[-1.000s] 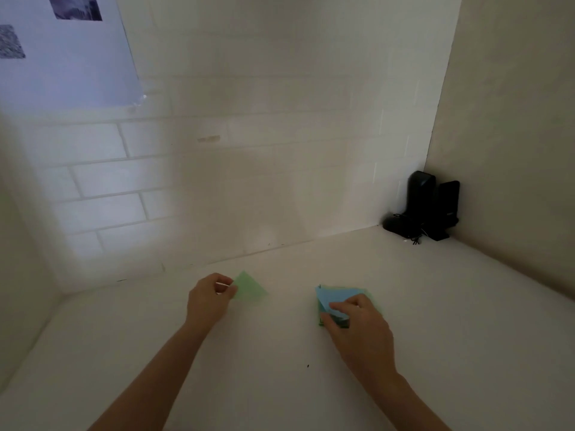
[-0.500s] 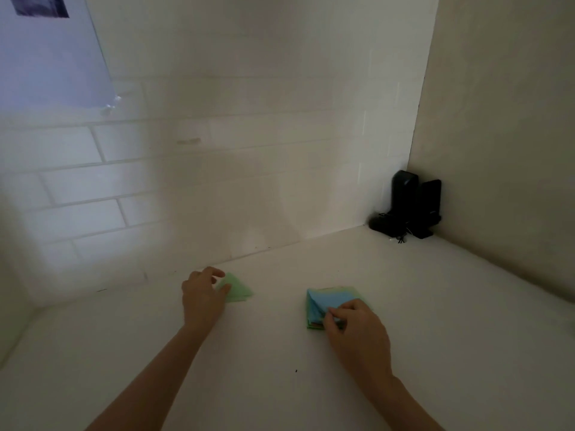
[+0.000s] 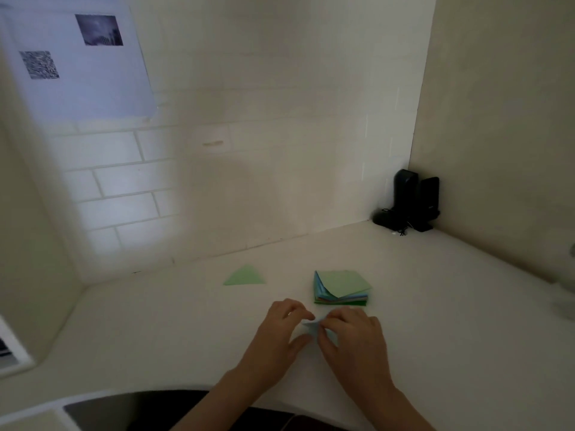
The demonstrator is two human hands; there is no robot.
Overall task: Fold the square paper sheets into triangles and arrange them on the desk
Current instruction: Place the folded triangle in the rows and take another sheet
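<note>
Pale blue sheet pinched between left hand and right hand
Green triangle lying flat beside paper stack

The sheet pinched between my left hand and right hand is pale blue. The folded triangle toward the back edge of the white desk is light green. The paper stack shows a light green top sheet, blue and peach layers along its side, and dark green at the bottom. Two speakers in the desk's back right corner are black. The wall has a white brick pattern, and a white poster carries two grey mottled pictures.
</note>
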